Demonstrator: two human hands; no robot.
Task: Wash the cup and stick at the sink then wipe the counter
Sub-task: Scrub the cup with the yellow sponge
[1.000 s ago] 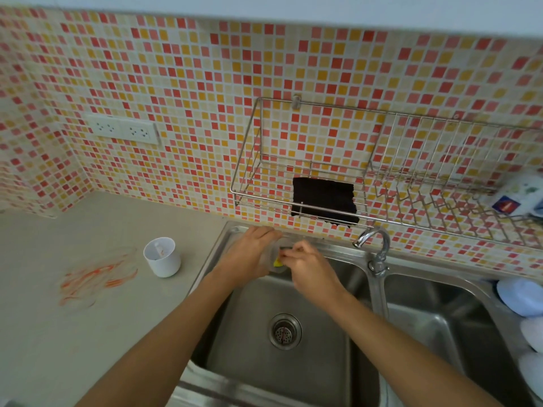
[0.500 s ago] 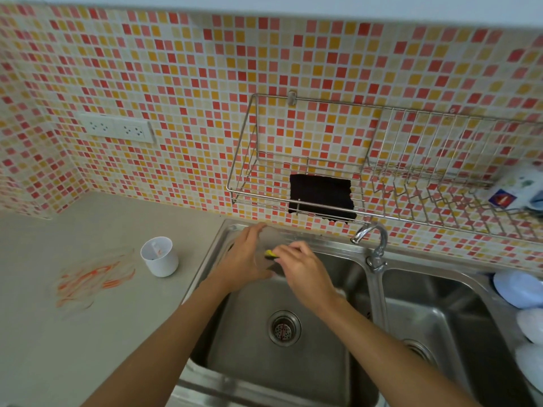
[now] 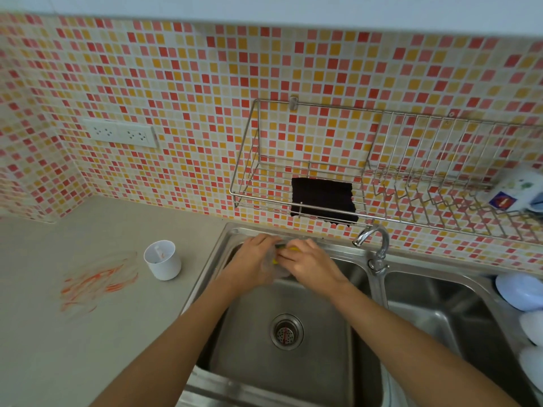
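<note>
Over the back of the left sink [image 3: 282, 377] basin, the left hand [image 3: 255, 264] cups a clear, see-through item, too blurred to tell its long axis, while the right hand [image 3: 311, 264] pinches a yellow sponge [image 3: 289, 248] against it. A white cup [image 3: 163, 259] stands upright on the grey bench [image 3: 58, 348], mouth up, a stick [image 3: 158, 253] leaning inside, just beside orange smears [image 3: 97, 282].
</note>
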